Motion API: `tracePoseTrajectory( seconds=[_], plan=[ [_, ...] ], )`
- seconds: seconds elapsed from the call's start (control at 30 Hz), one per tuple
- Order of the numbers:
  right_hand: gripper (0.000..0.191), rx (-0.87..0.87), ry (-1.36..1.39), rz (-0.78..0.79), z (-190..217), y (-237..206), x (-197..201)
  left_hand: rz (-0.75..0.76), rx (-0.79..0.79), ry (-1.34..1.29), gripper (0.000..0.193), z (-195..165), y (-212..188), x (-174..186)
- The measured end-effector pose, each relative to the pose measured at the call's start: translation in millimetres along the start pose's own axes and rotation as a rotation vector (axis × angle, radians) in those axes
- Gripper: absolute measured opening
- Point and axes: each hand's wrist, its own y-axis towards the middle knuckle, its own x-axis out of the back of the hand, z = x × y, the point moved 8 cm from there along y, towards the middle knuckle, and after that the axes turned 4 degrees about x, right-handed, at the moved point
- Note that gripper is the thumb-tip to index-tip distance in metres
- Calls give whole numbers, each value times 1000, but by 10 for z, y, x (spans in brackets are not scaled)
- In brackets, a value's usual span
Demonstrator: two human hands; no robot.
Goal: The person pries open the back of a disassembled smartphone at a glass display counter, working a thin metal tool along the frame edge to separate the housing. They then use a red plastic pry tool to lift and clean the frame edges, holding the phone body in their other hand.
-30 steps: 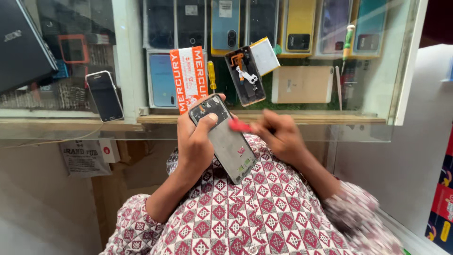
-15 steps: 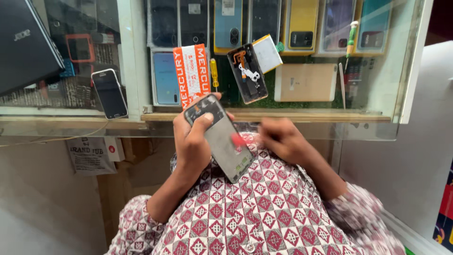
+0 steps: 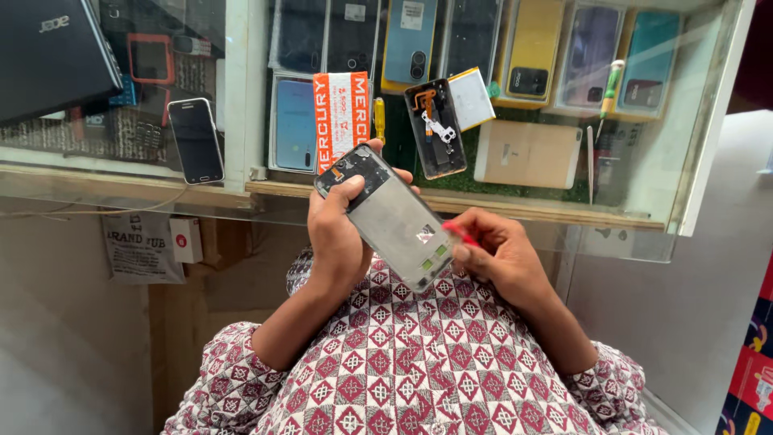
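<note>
Above the lap, one opened phone [image 3: 394,219], two hands: left hand [image 3: 338,229], right hand [image 3: 495,258].

A clear glass counter top [image 3: 644,234] with a pale frame carries the things. On it lie a closed black laptop [image 3: 48,56] at the far left, 1 black smartphone [image 3: 196,141], an orange-and-white cardboard packet [image 3: 341,113], a yellow-handled screwdriver [image 3: 379,119], an opened black phone body [image 3: 435,129] touching a white flat battery [image 3: 471,98], a tan cardboard box [image 3: 527,153] and a green-handled screwdriver [image 3: 612,89].
</note>
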Motion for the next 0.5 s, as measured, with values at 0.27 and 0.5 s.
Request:
tracePoseTrajectory(
  seconds=[0.27,0.5],
  plan=[
    [41,-101,358,-88,496,-251,-84,34,163,-244,50,-167,-462,-362],
    [47,-153,501,28,570,-703,-288,187,190,-358,49,-429,-860,-610]
  ],
)
